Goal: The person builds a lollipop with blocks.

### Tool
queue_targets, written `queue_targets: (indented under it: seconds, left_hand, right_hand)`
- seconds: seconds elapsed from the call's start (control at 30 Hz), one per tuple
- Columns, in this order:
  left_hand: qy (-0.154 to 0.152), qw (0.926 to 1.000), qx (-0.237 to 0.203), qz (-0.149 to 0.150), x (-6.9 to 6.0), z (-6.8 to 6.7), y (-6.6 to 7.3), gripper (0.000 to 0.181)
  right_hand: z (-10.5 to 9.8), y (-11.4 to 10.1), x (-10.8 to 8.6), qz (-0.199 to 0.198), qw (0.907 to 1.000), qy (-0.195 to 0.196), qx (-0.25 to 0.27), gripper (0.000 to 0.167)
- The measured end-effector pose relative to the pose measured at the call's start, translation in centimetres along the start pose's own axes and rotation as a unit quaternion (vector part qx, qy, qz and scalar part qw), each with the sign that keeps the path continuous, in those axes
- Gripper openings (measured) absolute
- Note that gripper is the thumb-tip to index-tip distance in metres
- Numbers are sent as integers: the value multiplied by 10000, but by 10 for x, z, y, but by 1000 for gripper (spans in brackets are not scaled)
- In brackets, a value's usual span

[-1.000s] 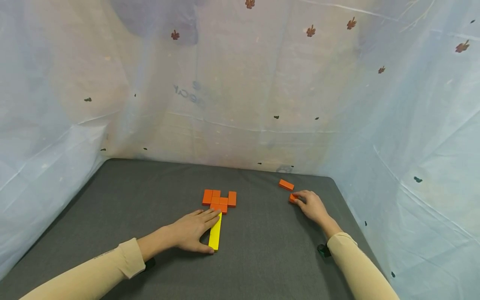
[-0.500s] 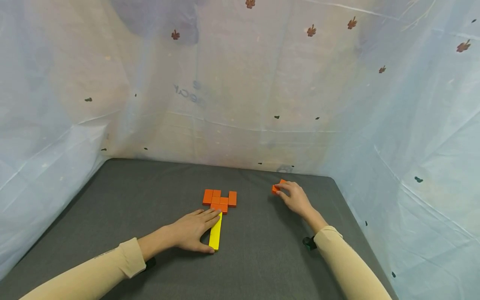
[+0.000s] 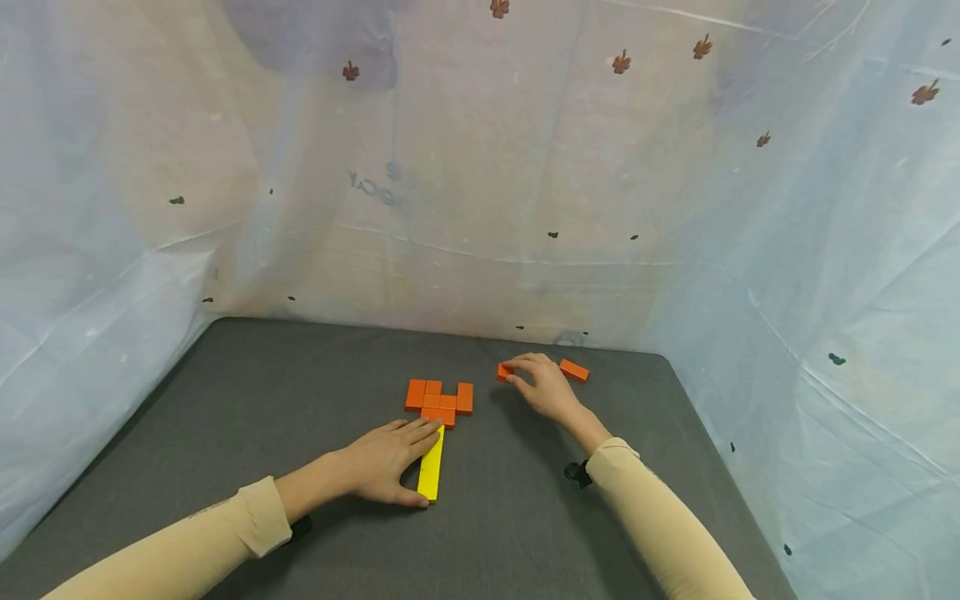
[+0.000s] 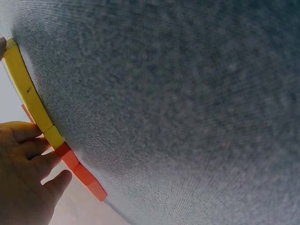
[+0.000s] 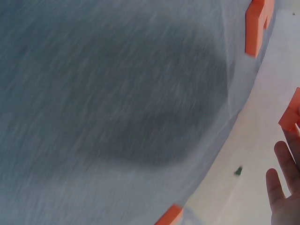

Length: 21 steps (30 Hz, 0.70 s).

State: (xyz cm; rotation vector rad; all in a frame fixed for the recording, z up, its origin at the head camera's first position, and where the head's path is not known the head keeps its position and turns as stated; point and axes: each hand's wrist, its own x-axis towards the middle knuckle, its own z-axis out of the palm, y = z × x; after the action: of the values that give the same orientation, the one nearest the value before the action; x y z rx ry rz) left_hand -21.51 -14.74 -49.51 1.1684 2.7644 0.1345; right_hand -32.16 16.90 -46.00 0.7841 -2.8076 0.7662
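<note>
My left hand (image 3: 384, 462) lies over a yellow strip (image 3: 430, 475) on the dark table, its fingertips at the far end and its thumb at the near end. In the left wrist view the strip shows as a long yellow block (image 4: 26, 86) and a short yellow block (image 4: 54, 137) set end to end. Orange blocks (image 3: 438, 415) are laid together just beyond the strip. My right hand (image 3: 546, 387) pinches an orange block (image 3: 504, 372) to the right of that group. The right wrist view has this block raised above the table.
Behind the right hand, a loose orange block (image 3: 574, 371) lies near the back right of the table. The dark table (image 3: 300, 375) is bounded at the back and sides by pale hanging sheeting (image 3: 450, 208).
The right hand has carried its orange block leftward, past the loose block and towards the orange group. My left hand stays where it was on the yellow strip.
</note>
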Motion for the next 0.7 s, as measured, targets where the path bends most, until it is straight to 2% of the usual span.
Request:
queue_targets:
  seconds: [0.4, 0.7]
  left_hand:
    - [-78, 9999, 41, -82, 1, 4, -2, 108]
    - [-46, 10000, 43, -66, 1, 3, -2, 108]
  right_hand:
    - [38, -31, 21, -355, 9989, -283, 93, 32]
    - [56, -41, 31, -396, 9981, -462, -86, 32]
